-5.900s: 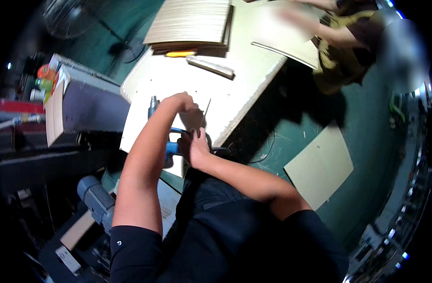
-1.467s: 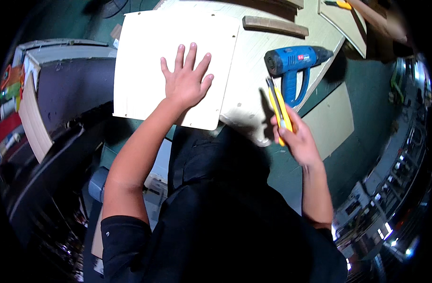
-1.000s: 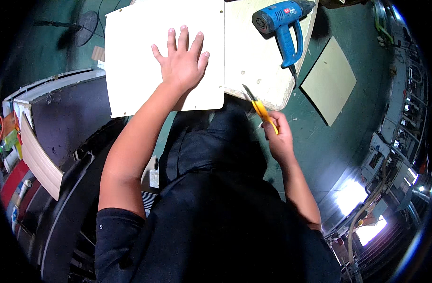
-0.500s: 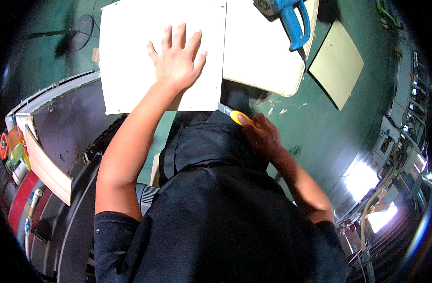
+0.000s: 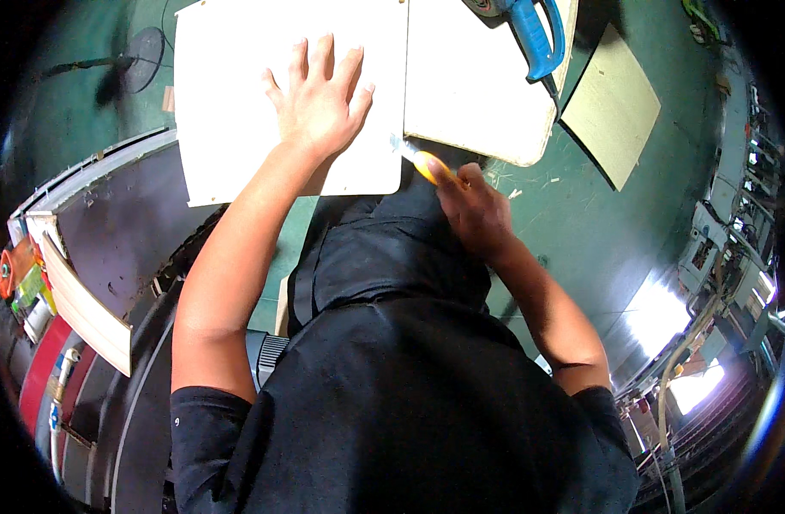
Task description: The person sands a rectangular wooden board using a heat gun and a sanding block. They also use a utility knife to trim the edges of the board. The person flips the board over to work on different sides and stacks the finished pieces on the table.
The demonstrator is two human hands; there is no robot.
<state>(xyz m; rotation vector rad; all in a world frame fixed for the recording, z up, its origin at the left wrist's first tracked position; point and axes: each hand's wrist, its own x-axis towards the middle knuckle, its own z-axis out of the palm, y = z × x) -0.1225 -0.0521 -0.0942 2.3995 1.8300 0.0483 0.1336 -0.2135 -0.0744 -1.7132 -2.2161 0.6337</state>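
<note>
My left hand (image 5: 318,107) lies flat on a white board (image 5: 230,128), fingers spread. The board has small holes near its edges and a rounded corner close to me. In my right hand (image 5: 474,210) is a utility knife (image 5: 428,166) with a yellow handle, gripped in closed fingers. Its pale blade reaches the board's right edge, a little above that near corner. Glare blurs the blade's tip, so I cannot tell how it meets the edge. My legs in dark clothing are below the board.
Right of the board, a second pale panel (image 5: 487,103) carries a blue heat gun (image 5: 534,43) with a dark cord. Another flat board (image 5: 614,107) lies on the green floor, with scattered shavings nearby. At left stand a grey box-like structure (image 5: 110,223) and a curved pale strip (image 5: 84,304).
My right hand and the knife have moved up along the board's right edge, away from the near corner. My left hand stays flat on the board.
</note>
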